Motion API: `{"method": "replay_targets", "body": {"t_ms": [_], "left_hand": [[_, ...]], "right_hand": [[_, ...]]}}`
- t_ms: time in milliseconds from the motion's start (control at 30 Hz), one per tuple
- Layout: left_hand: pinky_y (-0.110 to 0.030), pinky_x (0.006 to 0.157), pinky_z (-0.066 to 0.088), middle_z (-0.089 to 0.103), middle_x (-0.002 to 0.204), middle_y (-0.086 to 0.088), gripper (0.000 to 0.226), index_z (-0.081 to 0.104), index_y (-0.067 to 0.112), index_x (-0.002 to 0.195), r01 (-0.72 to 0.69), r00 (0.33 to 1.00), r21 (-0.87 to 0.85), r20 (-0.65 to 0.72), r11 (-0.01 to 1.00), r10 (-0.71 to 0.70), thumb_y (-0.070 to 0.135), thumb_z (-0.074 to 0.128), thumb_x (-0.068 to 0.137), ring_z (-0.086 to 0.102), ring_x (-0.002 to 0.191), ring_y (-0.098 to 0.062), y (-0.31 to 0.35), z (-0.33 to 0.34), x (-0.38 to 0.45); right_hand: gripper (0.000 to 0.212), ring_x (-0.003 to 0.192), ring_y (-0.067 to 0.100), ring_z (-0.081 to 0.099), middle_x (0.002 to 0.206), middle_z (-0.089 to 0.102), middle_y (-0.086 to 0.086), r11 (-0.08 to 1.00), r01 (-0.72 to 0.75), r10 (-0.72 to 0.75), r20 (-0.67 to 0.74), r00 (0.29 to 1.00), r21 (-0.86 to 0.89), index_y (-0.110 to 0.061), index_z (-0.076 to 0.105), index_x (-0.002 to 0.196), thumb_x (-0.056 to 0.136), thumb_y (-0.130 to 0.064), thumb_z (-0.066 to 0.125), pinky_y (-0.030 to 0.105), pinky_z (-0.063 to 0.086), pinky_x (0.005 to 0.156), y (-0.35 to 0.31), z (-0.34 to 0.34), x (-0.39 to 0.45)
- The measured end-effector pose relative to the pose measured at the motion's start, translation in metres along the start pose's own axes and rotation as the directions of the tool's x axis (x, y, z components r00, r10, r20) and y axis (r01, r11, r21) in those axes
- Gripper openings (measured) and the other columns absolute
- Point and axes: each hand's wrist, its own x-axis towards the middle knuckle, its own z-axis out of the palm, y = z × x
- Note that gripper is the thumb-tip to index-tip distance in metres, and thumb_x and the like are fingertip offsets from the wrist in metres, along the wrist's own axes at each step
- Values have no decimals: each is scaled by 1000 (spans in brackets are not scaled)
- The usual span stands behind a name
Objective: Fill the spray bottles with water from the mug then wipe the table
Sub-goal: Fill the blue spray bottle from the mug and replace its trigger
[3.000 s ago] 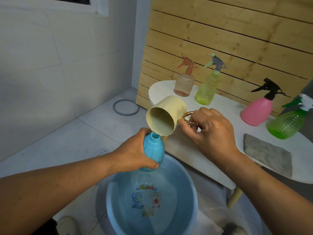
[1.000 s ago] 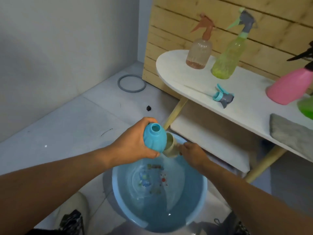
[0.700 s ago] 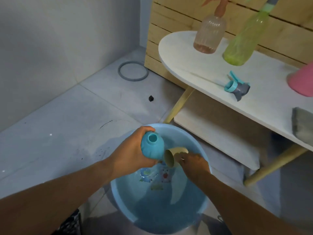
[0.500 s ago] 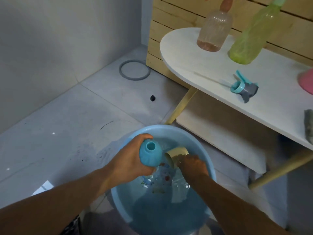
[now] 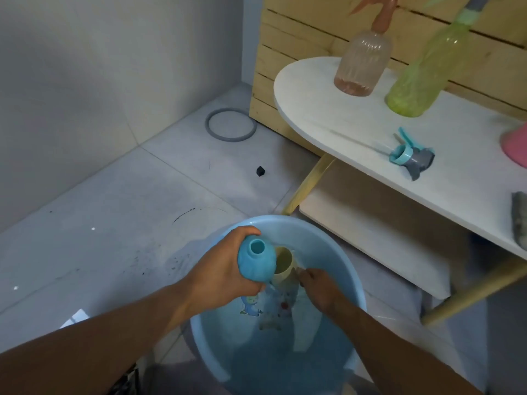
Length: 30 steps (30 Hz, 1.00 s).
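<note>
My left hand (image 5: pixel 222 275) grips a blue spray bottle (image 5: pixel 256 262) with its cap off and its open neck up, over a light blue basin (image 5: pixel 353 283) of water on the floor. Right beside the bottle, my right hand (image 5: pixel 319 289) holds a cream mug (image 5: pixel 283 265) down in the basin, its mouth tilted up toward me. The bottle's blue and grey spray head (image 5: pixel 410 156) lies on the white table (image 5: pixel 328 118). A peach spray bottle (image 5: pixel 360 64), a yellow-green one (image 5: pixel 422 78) and the edge of a pink one (image 5: pixel 516 146) stand on the table.
A grey cloth (image 5: pixel 520 220) lies at the table's right edge. A lower shelf (image 5: pixel 370 232) and slanted wooden legs (image 5: pixel 308 183) sit under the tabletop, close to the basin. A grey ring (image 5: pixel 231 125) and a small black cube (image 5: pixel 260 171) lie on the tiled floor.
Three seconds ago the mug was tipped over the bottle's neck at table height. Since then my right hand has lowered the mug into the basin beside the bottle, and my view has tilted down.
</note>
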Motion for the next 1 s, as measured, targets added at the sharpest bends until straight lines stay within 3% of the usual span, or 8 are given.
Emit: {"method": "replay_targets", "body": {"t_ms": [133, 400, 600, 800, 867, 1000], "left_hand": [[-24, 78, 58, 58, 115, 21, 90, 41, 49, 131, -33, 999, 13, -14, 999, 33, 29, 97, 63, 62, 103, -6, 20, -13, -1], [-26, 75, 60, 59, 113, 22, 82, 48, 47, 124, -108, 992, -10, -58, 994, 108, 29, 97, 61, 62, 101, 0, 67, -53, -16], [-29, 79, 61, 61, 114, 18, 84, 47, 45, 125, -122, 990, 24, -68, 992, 123, 32, 97, 59, 65, 102, -6, 103, -86, -31], [-21, 75, 56, 62, 114, 16, 85, 46, 41, 128, -120, 991, 49, -61, 992, 123, 30, 98, 62, 65, 102, -7, 129, -104, -37], [-21, 75, 56, 62, 114, 16, 85, 46, 41, 129, -128, 991, 45, -42, 991, 130, 29, 98, 62, 65, 101, -6, 136, -107, -39], [-22, 78, 58, 61, 115, 15, 87, 45, 40, 131, -133, 991, 33, -21, 991, 134, 30, 98, 62, 64, 102, -6, 142, -102, -36]], "right_hand": [[29, 65, 17, 40, 70, 50, 1, 961, -86, 92, -9, 996, 265, -21, 55, 72, 94, -39, 60, 27, 33, 61, -15, -16, -24], [27, 57, 17, 33, 61, 40, 0, 931, 32, 6, -103, 995, 364, -20, 55, 71, 86, -36, 71, 22, 27, 45, -78, -74, -70], [26, 57, 18, 31, 62, 40, 1, 915, 176, -109, -198, 974, 363, -20, 57, 76, 85, -40, 72, 23, 23, 47, -137, -131, -122], [42, 52, 14, 25, 57, 31, -4, 900, 273, -171, -302, 938, 340, -27, 36, 64, 86, -39, 69, 26, 21, 50, -186, -177, -169], [44, 46, 14, 24, 53, 31, -5, 896, 305, -188, -347, 919, 323, -24, 36, 62, 87, -37, 70, 24, 21, 46, -198, -189, -183], [40, 46, 16, 21, 64, 28, 5, 884, 360, -225, -401, 888, 299, -13, 46, 73, 85, -39, 73, 24, 20, 44, -210, -200, -198]]}}
